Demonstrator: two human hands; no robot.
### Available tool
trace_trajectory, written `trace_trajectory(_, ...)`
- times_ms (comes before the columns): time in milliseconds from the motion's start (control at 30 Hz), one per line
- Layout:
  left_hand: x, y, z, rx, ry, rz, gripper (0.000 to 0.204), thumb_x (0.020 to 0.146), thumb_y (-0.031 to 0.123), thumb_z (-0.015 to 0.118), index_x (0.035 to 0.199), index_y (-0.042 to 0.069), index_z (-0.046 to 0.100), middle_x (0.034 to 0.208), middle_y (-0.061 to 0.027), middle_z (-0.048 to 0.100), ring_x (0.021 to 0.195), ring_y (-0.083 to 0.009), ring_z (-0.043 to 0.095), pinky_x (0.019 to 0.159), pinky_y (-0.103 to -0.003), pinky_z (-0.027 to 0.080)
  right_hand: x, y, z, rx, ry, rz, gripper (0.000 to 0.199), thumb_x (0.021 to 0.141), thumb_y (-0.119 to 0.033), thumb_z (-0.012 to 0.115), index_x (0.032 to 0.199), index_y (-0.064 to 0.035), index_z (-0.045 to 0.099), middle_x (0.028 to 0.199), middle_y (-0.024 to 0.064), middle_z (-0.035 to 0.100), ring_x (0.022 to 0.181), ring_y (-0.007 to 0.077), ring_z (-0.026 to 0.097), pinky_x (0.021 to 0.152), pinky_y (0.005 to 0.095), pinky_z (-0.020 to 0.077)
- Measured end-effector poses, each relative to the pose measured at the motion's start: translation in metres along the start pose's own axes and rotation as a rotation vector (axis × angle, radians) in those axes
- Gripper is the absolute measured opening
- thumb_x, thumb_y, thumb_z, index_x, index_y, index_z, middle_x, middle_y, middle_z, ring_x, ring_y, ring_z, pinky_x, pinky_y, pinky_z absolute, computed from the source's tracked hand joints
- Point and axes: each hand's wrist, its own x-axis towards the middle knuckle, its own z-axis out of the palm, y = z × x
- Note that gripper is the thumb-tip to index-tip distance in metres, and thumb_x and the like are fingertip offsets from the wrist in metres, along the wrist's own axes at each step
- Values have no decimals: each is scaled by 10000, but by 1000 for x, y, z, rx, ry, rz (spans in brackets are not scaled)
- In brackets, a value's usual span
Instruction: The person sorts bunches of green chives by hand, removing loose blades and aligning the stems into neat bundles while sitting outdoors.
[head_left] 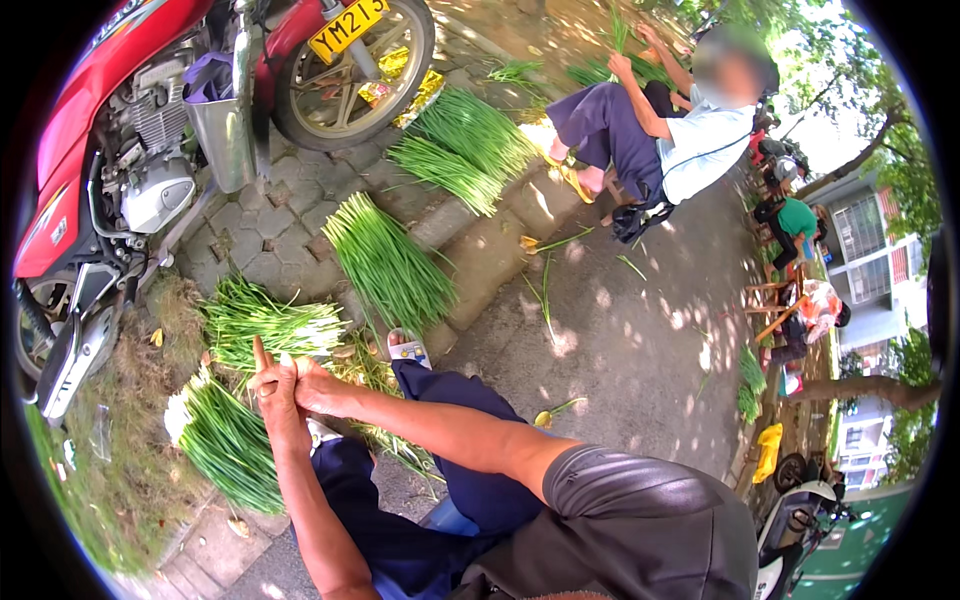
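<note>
Fingers of the left hand and right hand press together, one extended — whether they pinch anything cannot be told — by the near edge of a green-stalk bundle lying crosswise ahead, pale ends rightward, left hand nearer.

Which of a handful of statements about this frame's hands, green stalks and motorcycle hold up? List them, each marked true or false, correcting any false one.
1. The left hand and the right hand are close together. True.
2. Only one bundle of green stalks lies on the ground. False: several bundles of green stalks lie there.
3. A red motorcycle stands at the upper left. True.
4. The other person, in the pale shirt, is empty-handed. False: that person holds up some loose green stalks.
5. A yellow plate is mounted on the motorcycle. True.
</note>
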Motion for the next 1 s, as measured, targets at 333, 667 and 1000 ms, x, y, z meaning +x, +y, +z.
trace_trajectory(333,-11,14,-5,513,221,111,803,906,399,729,1553,131,335,1551,-181,332,1246,-286,532,949,-381,509,7,7,7,-134,339,-60,335,910,-31,663,1240,18,634,878,68,692,770,120,637,686,267,543)
trace_trajectory(667,-18,14,11,332,71,-43,645,949,395,648,1489,108,444,1425,-164,513,1165,-252,607,778,-370,601,11,4,-12,-406,559,-48,184,987,-150,572,1087,-3,618,787,94,654,703,143,599,638,337,492)
trace_trajectory(1000,-12,5,8,281,88,-36,545,957,386,650,1387,67,544,1134,-35,662,930,-86,614,687,-282,596,10,-2,-10,-289,572,55,168,988,-154,561,1054,-5,602,763,105,622,707,154,583,646,347,490)
